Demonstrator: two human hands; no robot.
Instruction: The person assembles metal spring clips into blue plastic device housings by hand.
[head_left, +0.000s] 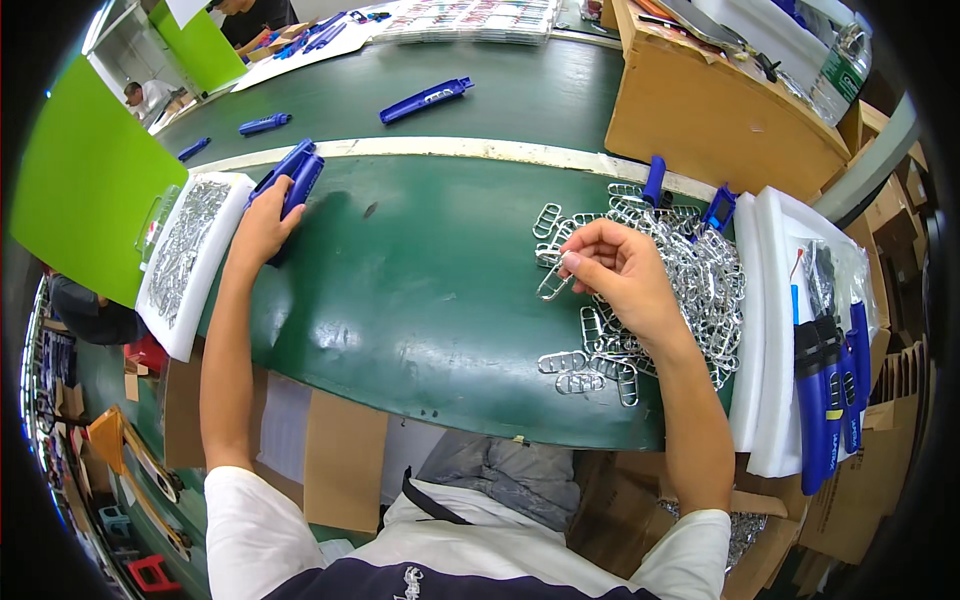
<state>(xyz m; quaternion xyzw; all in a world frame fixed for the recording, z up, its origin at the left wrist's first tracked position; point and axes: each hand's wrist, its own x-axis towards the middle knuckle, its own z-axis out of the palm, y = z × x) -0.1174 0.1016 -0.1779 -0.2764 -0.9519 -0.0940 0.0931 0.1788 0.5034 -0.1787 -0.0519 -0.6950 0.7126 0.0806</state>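
On the left, my left hand [264,222] is closed round blue plastic tool handles [303,178], at least two side by side, held just above the green table. Their lower ends are partly hidden by the hand. My right hand [618,268] pinches a shiny oblong metal clip [553,284] between thumb and fingers, at the near-left side of a heap of similar metal clips [700,285]. A few loose clips [580,382] lie nearer to me. Two blue handles [655,180] stick out at the far side of the heap.
A white foam tray [205,265] of small metal parts stands at the left. Blue handles [425,100] lie on the far strip. White foam blocks [765,420] with blue tools [833,400] border the right. A wooden box [720,100] stands behind; other people sit far left.
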